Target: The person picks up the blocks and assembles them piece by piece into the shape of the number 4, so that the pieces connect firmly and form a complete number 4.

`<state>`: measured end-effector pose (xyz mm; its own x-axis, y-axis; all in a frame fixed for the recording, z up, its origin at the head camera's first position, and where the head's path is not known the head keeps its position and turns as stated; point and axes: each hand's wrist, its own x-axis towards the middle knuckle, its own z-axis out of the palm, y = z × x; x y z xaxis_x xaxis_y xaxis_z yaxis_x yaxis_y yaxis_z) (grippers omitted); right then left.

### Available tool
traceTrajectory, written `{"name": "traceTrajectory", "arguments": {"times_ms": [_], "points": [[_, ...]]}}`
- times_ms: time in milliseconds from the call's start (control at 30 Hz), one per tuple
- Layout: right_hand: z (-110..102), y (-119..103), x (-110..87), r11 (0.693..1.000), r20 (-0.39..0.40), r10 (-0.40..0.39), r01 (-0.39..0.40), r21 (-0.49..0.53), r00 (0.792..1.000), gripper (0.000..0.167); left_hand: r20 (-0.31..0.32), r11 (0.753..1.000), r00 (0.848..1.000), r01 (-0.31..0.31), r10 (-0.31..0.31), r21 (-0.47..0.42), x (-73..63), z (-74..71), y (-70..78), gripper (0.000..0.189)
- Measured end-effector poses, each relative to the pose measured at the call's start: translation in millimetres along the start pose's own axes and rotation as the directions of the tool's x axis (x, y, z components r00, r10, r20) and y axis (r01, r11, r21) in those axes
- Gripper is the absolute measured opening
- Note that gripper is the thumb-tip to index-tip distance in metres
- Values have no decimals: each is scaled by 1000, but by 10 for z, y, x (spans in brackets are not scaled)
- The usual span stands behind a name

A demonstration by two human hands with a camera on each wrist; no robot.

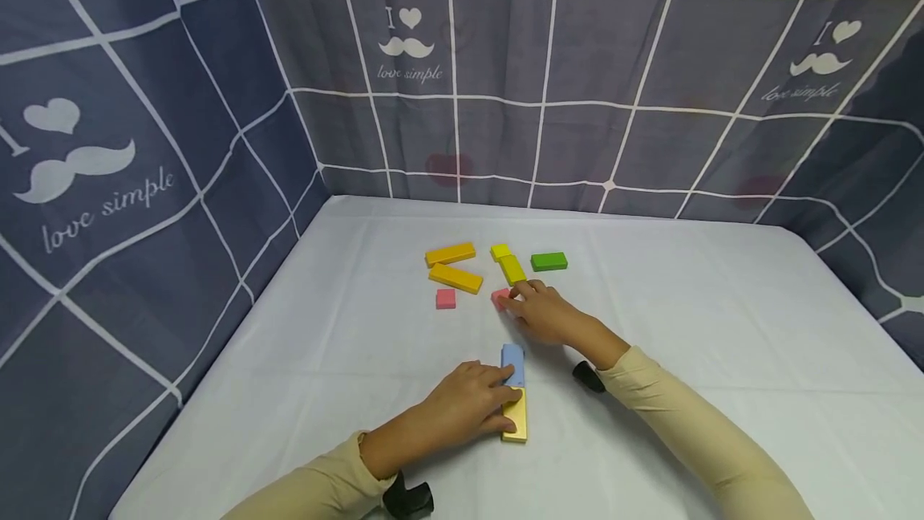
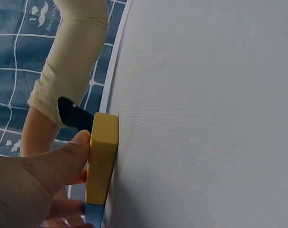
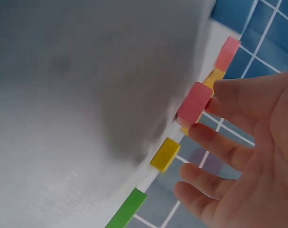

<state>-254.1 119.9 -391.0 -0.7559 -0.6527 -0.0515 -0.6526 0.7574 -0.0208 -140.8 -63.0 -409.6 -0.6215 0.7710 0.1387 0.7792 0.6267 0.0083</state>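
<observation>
A light blue block (image 1: 512,357) and a pale yellow block (image 1: 517,430) lie end to end in a line on the white table. My left hand (image 1: 465,404) rests on both from the left; in the left wrist view its thumb presses the yellow block (image 2: 103,156) while other fingertips reach the blue block (image 2: 94,213) below it. Farther forward, my right hand (image 1: 545,313) pinches a small pink block (image 1: 498,298) between thumb and fingertips. In the right wrist view this pink block (image 3: 195,104) sits close at the table surface, its upper corner partly behind the thumb.
Left of the right hand lie another pink block (image 1: 446,298) and two orange-yellow bars, one (image 1: 451,253) behind the other (image 1: 455,278). Past its fingertips are a yellow block (image 1: 512,269), a smaller yellow one (image 1: 500,251) and a green block (image 1: 549,262). Grid-patterned cloth (image 1: 498,143) surrounds the table.
</observation>
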Motion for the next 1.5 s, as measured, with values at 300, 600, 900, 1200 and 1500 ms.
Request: {"name": "traceTrajectory", "arguments": {"times_ms": [300, 600, 900, 1200, 1500], "points": [[-16, -115, -225, 995, -132, -25, 37, 89, 991, 38, -3, 1000, 1000, -10, 10, 7, 4, 10, -6, 42], [83, -30, -243, 988, -112, 7, 11, 157, 994, 43, 10, 1000, 1000, -6, 6, -4, 18, 7, 5, 42], [-9, -31, -297, 985, -78, -23, 36, 167, 997, 35, 28, 1000, 1000, 12, -12, -4, 46, -24, -11, 43], [-58, -56, -353, 977, 2, -65, 63, 205, 998, 30, 46, 1000, 999, 12, -12, -6, 46, -25, -14, 43], [-57, -73, -376, 981, 10, -63, 60, 186, 998, 25, 62, 999, 998, 28, -27, -16, 65, -14, 4, 44]]}}
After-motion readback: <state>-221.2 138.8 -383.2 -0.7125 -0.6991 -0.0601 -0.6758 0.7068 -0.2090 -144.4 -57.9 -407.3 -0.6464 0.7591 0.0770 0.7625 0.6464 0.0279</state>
